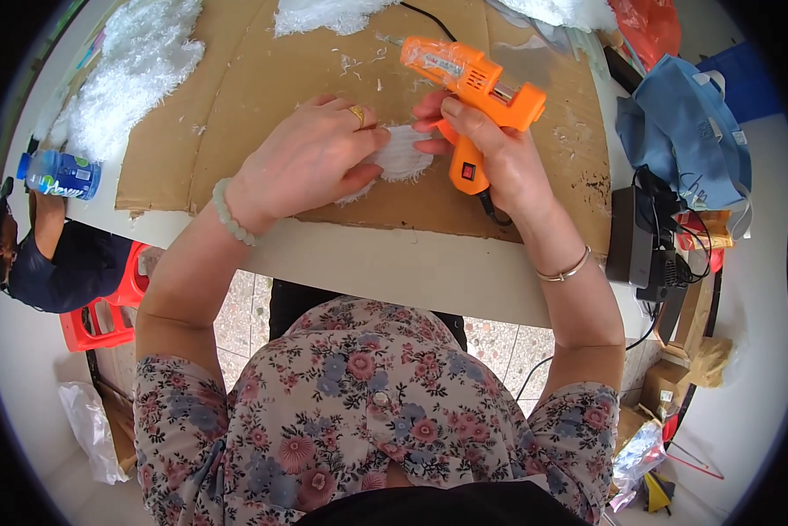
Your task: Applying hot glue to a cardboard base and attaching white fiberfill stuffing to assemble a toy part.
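My right hand (509,162) is wrapped round the handle of an orange hot glue gun (477,74). Its nozzle points up and to the left, over the cardboard, and clear wrap or dried glue clings to its front. A small white fringed piece of fabric (409,156) lies on the cardboard between my hands. My left hand (310,158) is bent over the left edge of this piece, its fingers closed on it; part of the fabric is hidden under them. The tips of my right fingers are close to the fabric's right side.
A brown cardboard sheet (236,105) covers much of the white table (394,272). White fluffy material (139,79) is heaped at the left, beside a blue-capped bottle (60,174). At right are a blue bag (688,123) and a dark box (629,237) with cables. Another person (69,263) sits at left.
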`<state>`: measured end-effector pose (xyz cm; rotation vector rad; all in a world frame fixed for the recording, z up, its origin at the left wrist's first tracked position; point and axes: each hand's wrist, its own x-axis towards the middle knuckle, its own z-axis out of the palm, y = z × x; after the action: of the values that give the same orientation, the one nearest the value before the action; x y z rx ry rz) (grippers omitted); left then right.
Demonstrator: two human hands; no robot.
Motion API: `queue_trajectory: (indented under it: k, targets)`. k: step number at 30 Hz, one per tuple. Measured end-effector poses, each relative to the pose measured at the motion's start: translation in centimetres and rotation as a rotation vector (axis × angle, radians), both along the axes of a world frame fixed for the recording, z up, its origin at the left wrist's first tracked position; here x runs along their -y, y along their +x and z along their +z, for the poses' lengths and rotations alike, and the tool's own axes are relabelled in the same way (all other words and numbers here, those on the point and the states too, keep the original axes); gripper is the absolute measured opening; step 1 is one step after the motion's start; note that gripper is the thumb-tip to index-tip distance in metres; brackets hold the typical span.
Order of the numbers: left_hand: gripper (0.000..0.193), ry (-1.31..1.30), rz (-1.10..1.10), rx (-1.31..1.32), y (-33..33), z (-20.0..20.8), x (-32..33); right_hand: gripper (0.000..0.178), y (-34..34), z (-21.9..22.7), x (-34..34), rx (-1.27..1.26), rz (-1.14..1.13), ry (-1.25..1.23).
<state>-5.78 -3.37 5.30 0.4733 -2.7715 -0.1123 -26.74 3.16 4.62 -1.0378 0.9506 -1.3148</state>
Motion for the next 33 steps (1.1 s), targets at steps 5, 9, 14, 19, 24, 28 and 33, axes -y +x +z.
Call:
queue_trajectory:
  k: [5, 9, 14, 19, 24, 28, 33]
  targets:
    - [0.026, 0.040, 0.016, 0.038, 0.3, 0.1, 0.1, 0.027, 0.8, -1.5, 0.3, -0.050, -0.007, 0.046]
    - [0.023, 0.083, 0.109, -0.177, 2.0, -0.1, 0.9, 0.027, 0.5, -2.0, 0.5, -0.033, 0.042, 0.017]
    - [0.013, 0.202, 0.387, -0.448, 5.6, -0.8, 1.0, 0.027, 0.5, -2.2, 0.2, -0.054, 0.021, 0.043]
    - [0.012, 0.106, 0.427, -0.551, 6.4, -1.1, -0.9, 0.026, 0.7, -1.9, 0.1, -0.063, 0.006, 0.068]
    - [0.010, 0.103, 0.407, -0.509, 5.8, -1.1, -3.5, 0.026, 0.7, -2.1, 0.3, -0.091, 0.008, 0.061]
    - [0.012, 0.131, 0.369, -0.381, 5.8, -1.1, -4.9, 0.026, 0.7, -2.2, 0.5, -0.106, 0.013, 0.032]
    - [0.018, 0.089, 0.223, -0.327, 5.0, -1.4, -5.6, 0.027, 0.8, -2.2, 0.6, -0.112, 0.000, 0.049]
